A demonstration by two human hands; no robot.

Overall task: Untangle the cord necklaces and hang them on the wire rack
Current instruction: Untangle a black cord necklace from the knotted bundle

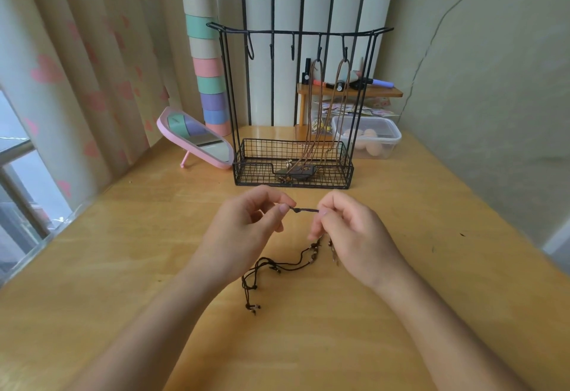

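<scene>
L hand [246, 221] & R hand [348, 230] each pinch the dark cord [305, 210] tight between them; the rest lies tangled on the table [123, 251]. 2 brown cords [312, 146] hang on the rack [293, 32]. Next, prob.: pick knots loose, then hook it.

Two hung necklaces [315, 97] [338, 88]; five hooks [250, 52]; one rack [293, 32].

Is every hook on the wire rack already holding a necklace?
No, only the two rightmost hooks of the wire rack carry brown cord necklaces; the three hooks to their left hang bare.
</scene>
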